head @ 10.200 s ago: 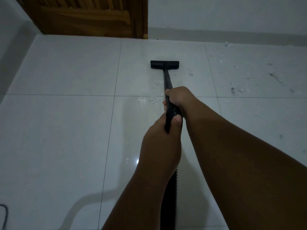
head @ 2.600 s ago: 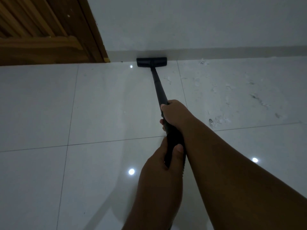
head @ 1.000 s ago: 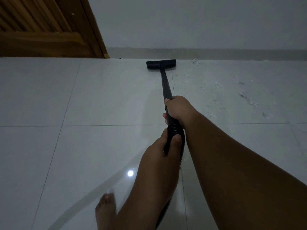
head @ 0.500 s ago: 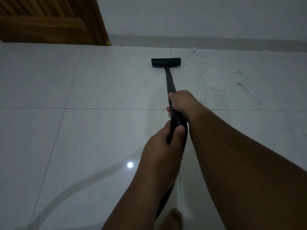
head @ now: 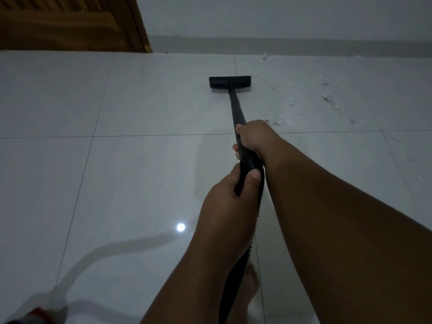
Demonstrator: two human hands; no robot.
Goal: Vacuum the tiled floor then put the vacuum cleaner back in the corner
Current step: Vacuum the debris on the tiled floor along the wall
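White glossy tiled floor (head: pixel 140 171), dim light. Wooden door (head: pixel 70 26) sits far left of the floor nozzle (head: pixel 229 82), with the skirting (head: pixel 304 45) beyond the nozzle.

- Nozzle: flat on the tile, across a grout line.
- Right hand (head: pixel 254 139): wrapped round the black wand (head: pixel 236 108), behind the nozzle.
- Left hand (head: pixel 231 195): further back from the nozzle, fingers and thumb curled round the ribbed hose (head: pixel 249 163).
- Step: vacuuming, unfinished. White debris (head: pixel 327 101) is scattered right of the nozzle.
- Next, by my judgement: swing the nozzle right and make overlapping passes up to the skirting. Corner return not yet due.
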